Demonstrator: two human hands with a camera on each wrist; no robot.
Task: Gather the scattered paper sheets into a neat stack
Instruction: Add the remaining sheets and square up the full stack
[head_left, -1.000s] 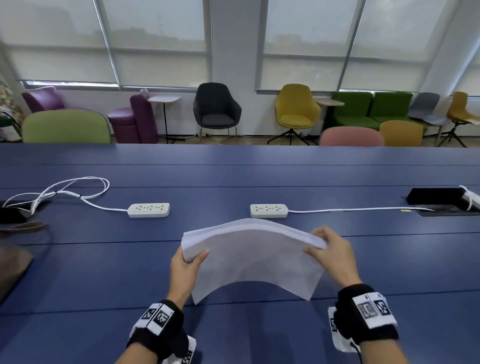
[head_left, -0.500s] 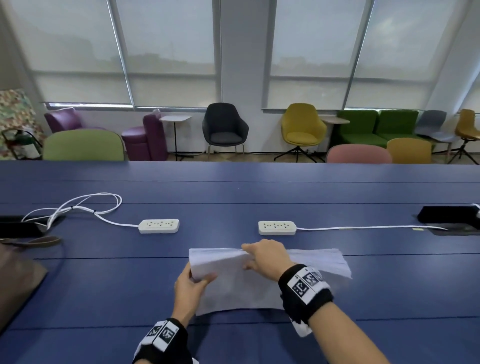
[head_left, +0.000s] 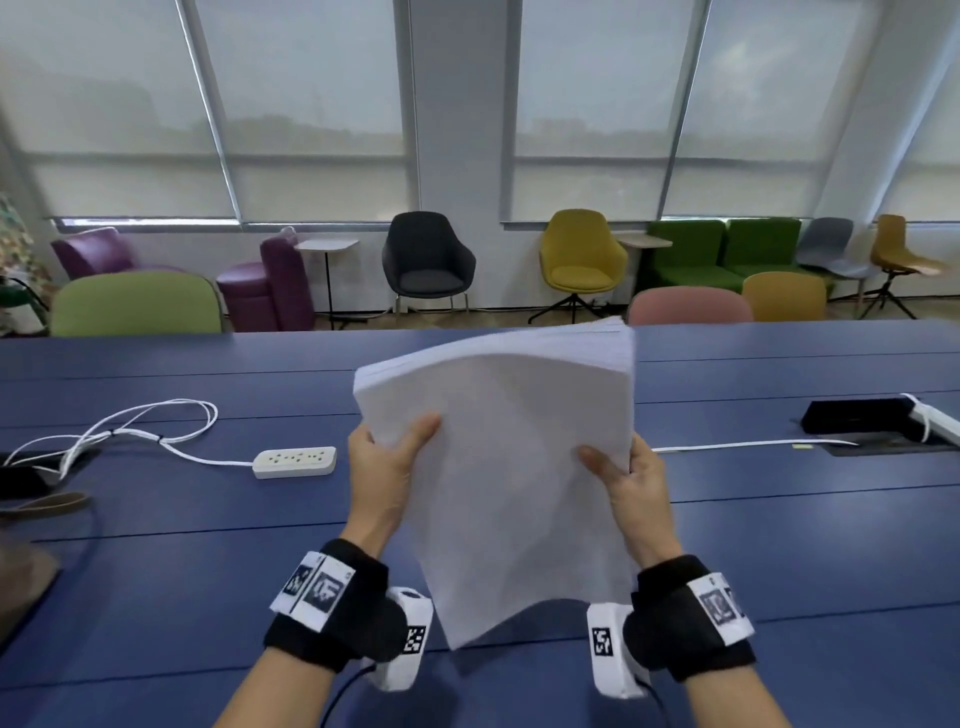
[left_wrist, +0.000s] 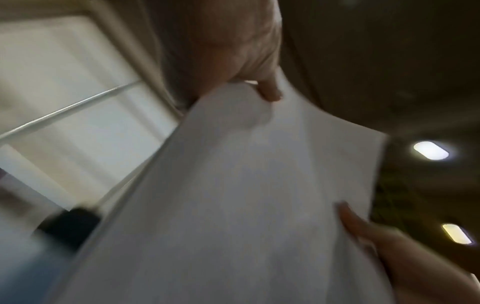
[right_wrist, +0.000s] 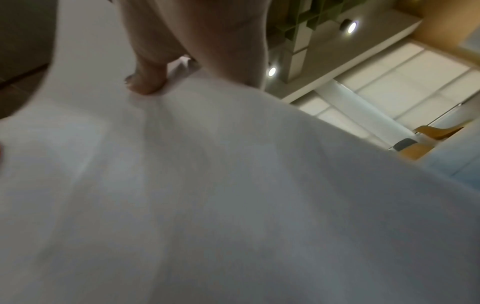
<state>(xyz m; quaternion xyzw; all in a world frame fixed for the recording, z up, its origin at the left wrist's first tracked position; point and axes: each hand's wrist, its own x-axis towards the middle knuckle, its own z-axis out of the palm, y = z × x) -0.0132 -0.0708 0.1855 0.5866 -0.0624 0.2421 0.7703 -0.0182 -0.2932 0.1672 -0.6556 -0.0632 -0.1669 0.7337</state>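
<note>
A thick stack of white paper sheets (head_left: 509, 467) is held upright and tilted above the blue table (head_left: 208, 571), its lower edge curving just over the surface. My left hand (head_left: 387, 462) grips its left edge, thumb on the front. On the right edge my right hand (head_left: 631, 480) holds it the same way. In the left wrist view the paper stack (left_wrist: 233, 205) fills the frame with my left hand (left_wrist: 259, 82) pinching its edge. The right wrist view shows the paper stack (right_wrist: 233, 195) under my right hand (right_wrist: 153, 78). The fingers behind the sheets are hidden.
A white power strip (head_left: 295, 461) with a looped white cable (head_left: 130, 426) lies left of the stack. A second cable (head_left: 753, 444) runs right toward a black cable box (head_left: 857, 423). Dark objects sit at the left table edge. Chairs line the far side.
The stack has been lifted off the table and turned upright. My right hand moved from the stack's top middle to its right edge. The head view has tilted up.
</note>
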